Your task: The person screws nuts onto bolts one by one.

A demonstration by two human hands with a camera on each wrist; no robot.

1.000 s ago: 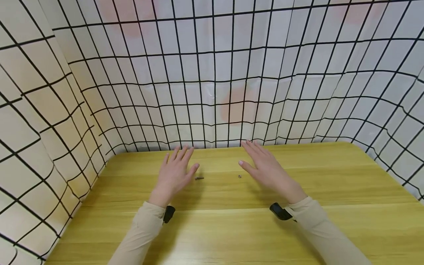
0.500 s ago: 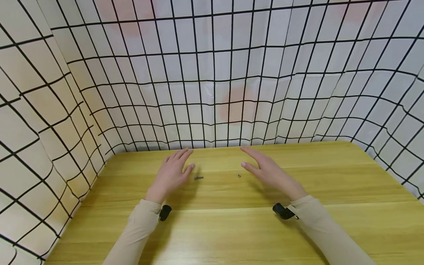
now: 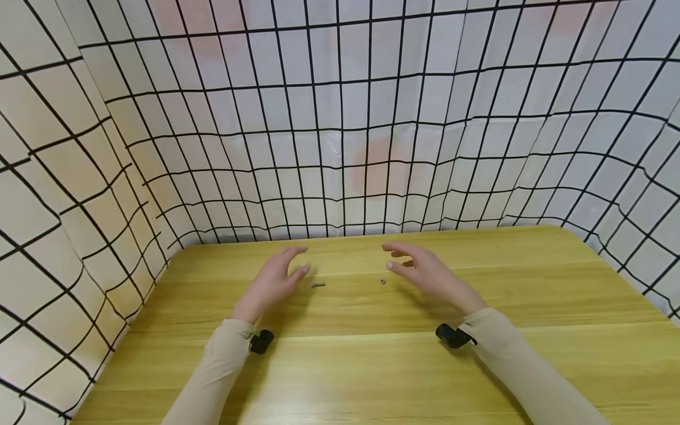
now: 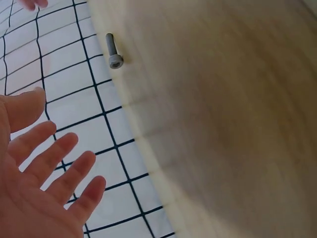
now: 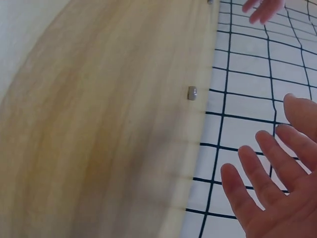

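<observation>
A small grey socket-head bolt (image 3: pixel 318 285) lies on the wooden table, just right of my left hand (image 3: pixel 271 281). In the left wrist view the bolt (image 4: pixel 114 52) shows its hex socket and short shank. A small metal nut (image 3: pixel 383 281) rests on the wood to the left of my right hand (image 3: pixel 429 274); the right wrist view shows the nut (image 5: pixel 192 92) too. Both hands hover above the table, fingers spread and slightly bent, thumbs apart from the fingers. Neither hand touches the bolt or the nut.
The yellow wood-grain table (image 3: pixel 350 372) spans the view. White sheeting with a black grid (image 3: pixel 340 147) rises behind its far edge and on both sides. Each wrist carries a black camera, the left camera (image 3: pixel 262 342) and the right camera (image 3: pixel 451 336).
Both hands have lowered a little and drawn back from the far edge, and their fingers have bent from a flatter spread. The bolt and nut lie where they were.
</observation>
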